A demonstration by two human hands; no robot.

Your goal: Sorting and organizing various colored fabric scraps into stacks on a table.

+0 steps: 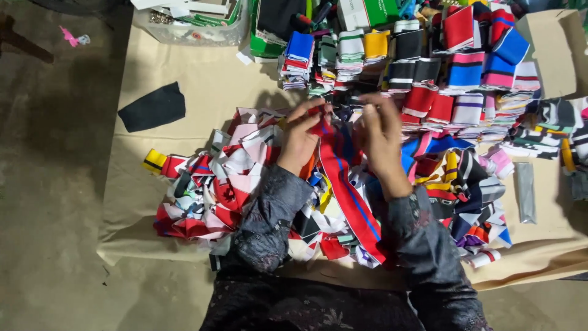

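My left hand [300, 138] and my right hand [381, 138] are raised together over a loose heap of striped knit strips [226, 184]. Both pinch the top end of a long red strip with a blue stripe [349, 196], which hangs down between my forearms toward my lap. The left fingers grip its upper left corner, the right fingers its upper right edge. Dark patterned sleeves cover both arms.
Folded stacks of coloured striped strips [429, 67] fill the far right of the tan cloth [202, 86]. A black fabric piece [153, 107] lies at the left. A clear plastic box [196, 27] and cardboard boxes [551, 49] sit at the back. A grey packet [525, 191] lies at the right.
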